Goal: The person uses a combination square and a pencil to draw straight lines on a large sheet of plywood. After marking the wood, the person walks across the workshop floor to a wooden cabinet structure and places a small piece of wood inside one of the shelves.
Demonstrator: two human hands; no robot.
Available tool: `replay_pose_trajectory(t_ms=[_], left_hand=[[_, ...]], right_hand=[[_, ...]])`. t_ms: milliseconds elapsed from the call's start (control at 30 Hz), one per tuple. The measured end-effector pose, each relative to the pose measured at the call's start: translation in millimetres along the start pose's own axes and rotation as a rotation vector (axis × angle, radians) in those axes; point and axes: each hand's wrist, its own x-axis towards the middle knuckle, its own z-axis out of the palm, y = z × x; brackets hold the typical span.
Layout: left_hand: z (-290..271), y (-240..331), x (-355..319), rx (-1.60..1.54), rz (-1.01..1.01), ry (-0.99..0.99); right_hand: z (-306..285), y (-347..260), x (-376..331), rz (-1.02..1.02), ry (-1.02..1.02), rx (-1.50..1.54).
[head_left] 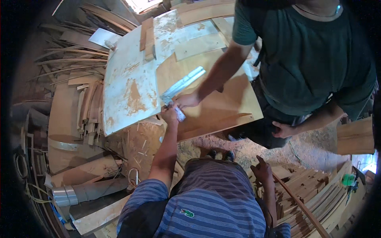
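My left hand (pixel 170 114) reaches forward, its fingers closed at the near end of a pale L-shaped tool (pixel 183 82) that looks like a try square. A co-worker's hand (pixel 188 100) meets mine at the same end, and the fingers partly hide the corner. Beneath it lies a broad tan wooden panel (pixel 226 103) on the table. Low at my right side, my right hand (pixel 262 171) holds nothing visible. Its index finger is stretched out and the other fingers are loosely bent. A long brown wooden strip (pixel 295 199) passes close to it.
The co-worker (pixel 301 67) stands at the table's right side, leaning over it. The dusty white tabletop (pixel 119 91) carries several boards (pixel 200 45). Wood offcuts (pixel 91 103) fill the left. Stacked planks (pixel 313 190) lie at the lower right, and sawdust covers the floor (pixel 202 142).
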Motion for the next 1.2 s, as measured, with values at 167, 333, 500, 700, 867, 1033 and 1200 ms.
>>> replay_pose_trajectory(t_ms=[167,333,500,700,867,1033,1200], left_hand=[[-11.8,18.1,-0.2,-0.086,0.012,-0.162],[7.1,66.1,-15.7,0.074,0.107,-0.393],[0.3,85.5,-49.7,-0.075,0.045,-0.498],[-39.9,75.8,-120.0,0.11,0.063,-0.666],[-41.6,87.8,-178.4,0.175,0.428,-1.259],[-35.5,70.9,-200.6,0.257,0.421,-1.568],[-28.1,50.7,-207.7,0.297,0.321,-1.607]], right_hand=[[11.0,-21.2,-8.3,0.087,-0.038,0.067],[23.7,-52.5,-24.1,0.097,0.013,0.094],[53.6,-38.6,-43.4,0.143,0.022,-0.009],[73.0,-41.6,-96.4,0.341,0.033,-0.094],[91.1,-46.4,-140.5,0.492,0.02,-0.063],[89.1,-54.8,-152.1,0.507,0.049,-0.039],[88.7,-37.8,-154.6,0.514,0.11,0.051]])
